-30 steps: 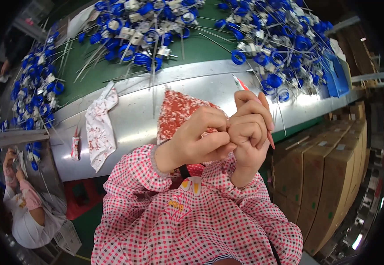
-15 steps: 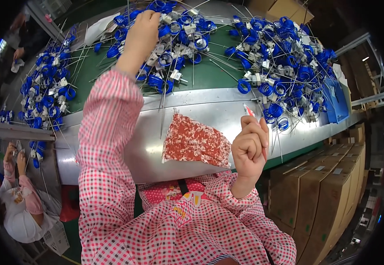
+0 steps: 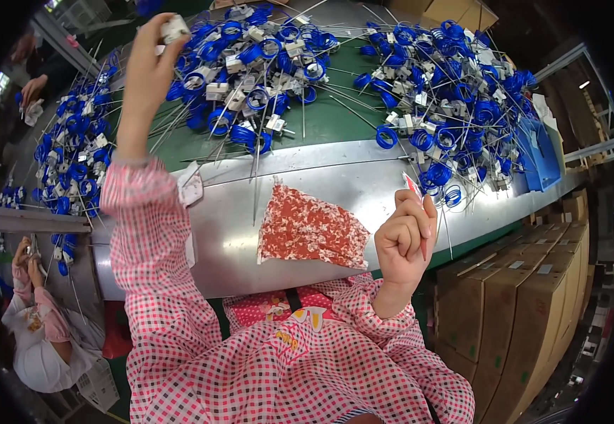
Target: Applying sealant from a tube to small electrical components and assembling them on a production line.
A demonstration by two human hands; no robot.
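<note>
Raised at the far left, my left hand (image 3: 150,63) pinches a small white block-shaped part (image 3: 174,30) between thumb and fingers. It is beside a pile of blue coiled tubes with white blocks and thin metal rods (image 3: 257,78). My right hand (image 3: 404,237) is closed around a slim red-and-white stick-like tool (image 3: 412,184), its pointed end sticking up above the fist. Between my forearms, a red-and-white mottled cloth (image 3: 313,230) lies on the metal table edge (image 3: 236,265).
More such blue coils (image 3: 455,106) are heaped at the right, by a blue bin (image 3: 539,155). Another heap (image 3: 74,148) lies at the left. Cardboard boxes (image 3: 505,297) stand at lower right. A co-worker (image 3: 45,332) sits at lower left. A white scrap (image 3: 190,185) lies near my left sleeve.
My left hand has moved left and away from the middle pile, with the white block part now showing in its fingers. My right hand has barely shifted, still gripping the stick-like tool.
</note>
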